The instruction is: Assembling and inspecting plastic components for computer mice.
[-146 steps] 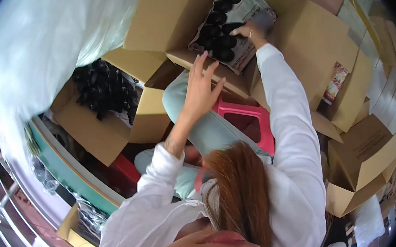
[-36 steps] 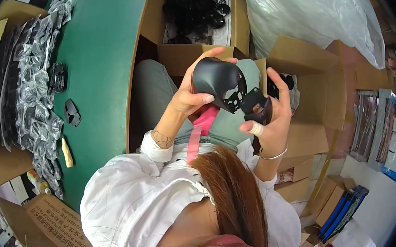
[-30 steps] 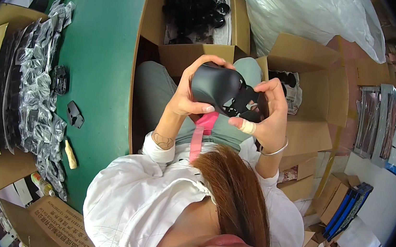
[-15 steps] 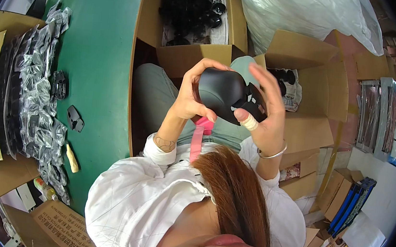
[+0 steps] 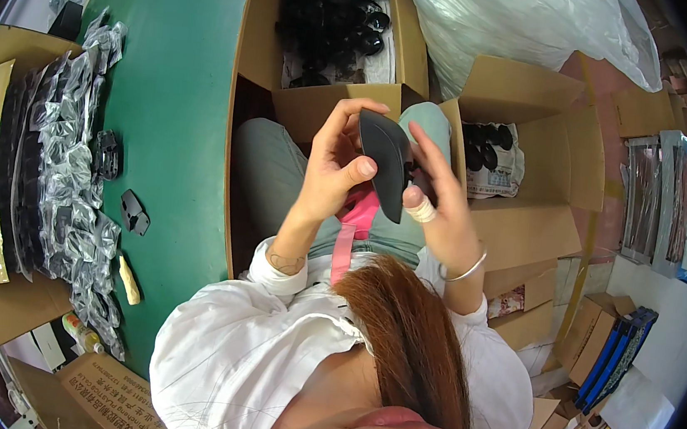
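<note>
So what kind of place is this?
Probably a packing or assembly workshop: cardboard boxes full of black plastic parts, bagged parts on a green table, one black shell in hand.

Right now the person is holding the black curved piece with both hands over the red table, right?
Not quite: the table is green, not red, as the head view shows. The left hand and right hand do both hold the black curved piece.
</note>
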Demonstrator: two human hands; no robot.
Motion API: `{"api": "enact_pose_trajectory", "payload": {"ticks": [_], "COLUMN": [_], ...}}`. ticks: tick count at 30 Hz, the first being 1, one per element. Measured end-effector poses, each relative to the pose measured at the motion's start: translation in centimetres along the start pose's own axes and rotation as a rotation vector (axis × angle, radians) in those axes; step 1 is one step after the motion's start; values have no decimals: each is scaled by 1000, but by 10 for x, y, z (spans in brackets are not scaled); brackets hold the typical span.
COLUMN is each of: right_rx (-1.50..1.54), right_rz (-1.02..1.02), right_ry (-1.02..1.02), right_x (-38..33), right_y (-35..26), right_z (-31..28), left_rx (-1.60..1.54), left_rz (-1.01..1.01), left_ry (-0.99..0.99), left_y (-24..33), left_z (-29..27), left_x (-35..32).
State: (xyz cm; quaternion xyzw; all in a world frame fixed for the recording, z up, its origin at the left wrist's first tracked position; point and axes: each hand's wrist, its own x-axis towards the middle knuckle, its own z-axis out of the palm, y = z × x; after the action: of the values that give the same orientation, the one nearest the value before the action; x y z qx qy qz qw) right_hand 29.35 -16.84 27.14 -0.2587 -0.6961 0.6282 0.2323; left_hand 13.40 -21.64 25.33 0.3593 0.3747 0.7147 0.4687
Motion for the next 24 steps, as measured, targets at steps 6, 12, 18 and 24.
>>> {"api": "enact_pose_trajectory", "payload": {"ticks": [6, 12, 18, 24], "right_rx": [436, 666, 1011, 615], "right_rz": [100, 69, 215, 141], "right_ry": [20, 119, 117, 406], "right_x": [2, 1, -3, 3], "right_y": [2, 8, 12, 17], "right_z": [14, 31, 31, 30], "left_rx": [112, 462, 1185, 756], "left_rz": [106, 213, 213, 68], "left_ry": [162, 122, 76, 122], "left_y": [-15, -10, 16, 12], "left_z": [20, 27, 21, 22], "left_x": [-8, -8, -8, -13]}}
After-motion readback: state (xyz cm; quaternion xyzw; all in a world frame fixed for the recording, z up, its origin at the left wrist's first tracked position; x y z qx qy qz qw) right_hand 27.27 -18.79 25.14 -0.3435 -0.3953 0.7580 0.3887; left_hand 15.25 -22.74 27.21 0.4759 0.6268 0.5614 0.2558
